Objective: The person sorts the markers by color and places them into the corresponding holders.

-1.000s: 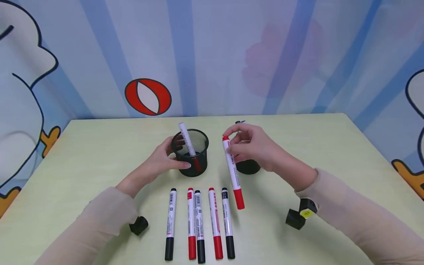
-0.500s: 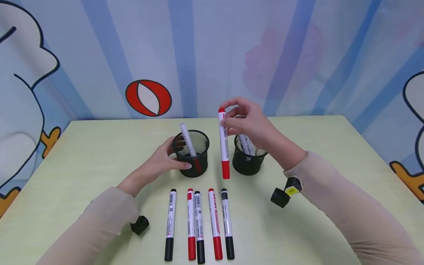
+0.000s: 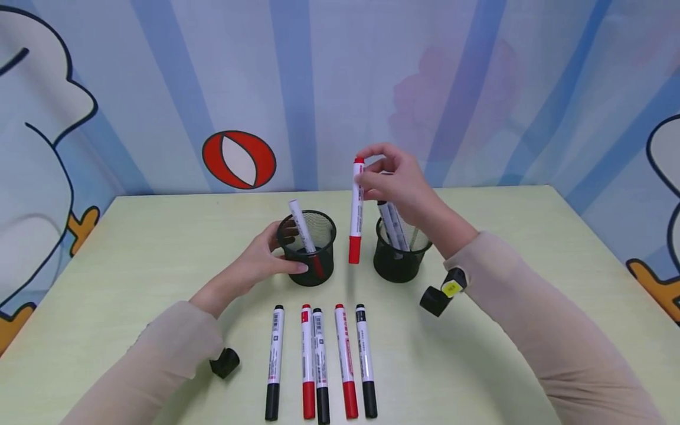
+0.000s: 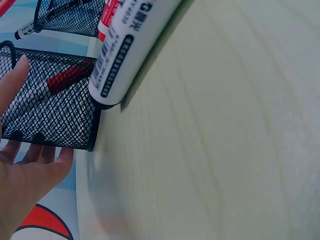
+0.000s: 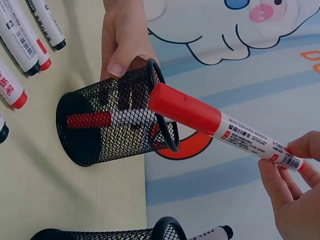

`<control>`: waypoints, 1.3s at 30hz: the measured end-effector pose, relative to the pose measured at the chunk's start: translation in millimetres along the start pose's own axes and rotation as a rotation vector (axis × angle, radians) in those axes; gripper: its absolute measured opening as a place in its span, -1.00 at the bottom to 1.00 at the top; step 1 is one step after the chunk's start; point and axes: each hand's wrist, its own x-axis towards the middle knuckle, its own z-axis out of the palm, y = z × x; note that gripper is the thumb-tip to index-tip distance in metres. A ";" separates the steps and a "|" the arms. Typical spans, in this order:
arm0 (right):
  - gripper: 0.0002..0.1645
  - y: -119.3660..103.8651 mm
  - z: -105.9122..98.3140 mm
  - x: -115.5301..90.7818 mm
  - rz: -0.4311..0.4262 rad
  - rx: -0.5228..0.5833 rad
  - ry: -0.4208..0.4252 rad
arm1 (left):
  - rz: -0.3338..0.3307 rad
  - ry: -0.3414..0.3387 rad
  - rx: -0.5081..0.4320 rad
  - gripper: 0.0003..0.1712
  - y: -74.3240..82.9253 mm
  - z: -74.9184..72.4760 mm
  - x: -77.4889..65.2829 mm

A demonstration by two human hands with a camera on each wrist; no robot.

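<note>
My left hand (image 3: 260,257) holds the left black mesh pen cup (image 3: 305,274) by its side, fingers behind and thumb in front. Inside that cup leans a red-capped whiteboard marker (image 3: 301,227), its cap down at the bottom, as the right wrist view shows through the mesh. My right hand (image 3: 395,177) pinches another red whiteboard marker (image 3: 356,206) near its upper end. This marker hangs almost upright, red cap downward, above the table between the two cups. In the right wrist view its cap (image 5: 185,107) overlaps the left cup's rim.
A second mesh cup (image 3: 399,265) stands to the right with markers (image 3: 392,224) in it, partly behind my right hand. Several red and black markers (image 3: 319,366) lie in a row on the pale table (image 3: 159,254) in front. A patterned backdrop (image 3: 340,88) rises behind.
My right hand has lifted the red marker up and away from the table's front, and the marker has swung more upright. The left hand and its cup have stayed put.
</note>
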 end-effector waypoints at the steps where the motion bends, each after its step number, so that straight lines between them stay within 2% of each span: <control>1: -0.64 0.4 0.2 1.0 -0.002 0.006 0.004 | -0.001 -0.001 0.000 -0.04 0.1 -0.1 -0.1; 10: -0.63 3.7 7.0 9.2 -0.021 0.045 0.063 | -0.003 0.000 0.011 -0.03 1.9 0.3 1.0; 19: -0.66 5.4 22.1 12.5 -0.056 0.107 0.129 | -0.019 -0.003 0.017 -0.04 0.9 1.0 0.2; 24: -0.64 9.0 29.6 14.4 -0.110 0.104 0.170 | -0.035 0.004 0.026 -0.04 1.8 0.6 -0.1; 30: -0.64 19.6 37.6 15.4 -0.191 0.038 0.134 | -0.034 0.004 0.031 -0.03 2.2 0.3 -0.8; 39: -0.65 36.2 48.3 11.5 -0.250 -0.186 0.045 | -0.020 -0.002 0.030 -0.05 0.9 0.0 -1.4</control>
